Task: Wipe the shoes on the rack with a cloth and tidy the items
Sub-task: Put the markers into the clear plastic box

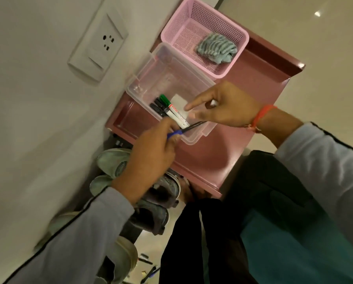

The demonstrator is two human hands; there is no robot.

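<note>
Left hand (151, 154) grips a blue pen (176, 133) over the clear container (169, 78); right hand (226, 107), index finger out, perhaps pinches something white.

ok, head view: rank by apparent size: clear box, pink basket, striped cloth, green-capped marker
1. clear box
2. pink basket, close to the box and farther from the camera, so unsure
3. striped cloth
4. green-capped marker

Two containers stand on the rack top: one pink basket (204, 35) at 12 o'clock holding one cloth (216, 50), and one clear box (167, 78) holding three markers (167, 108). Two hands show.
</note>
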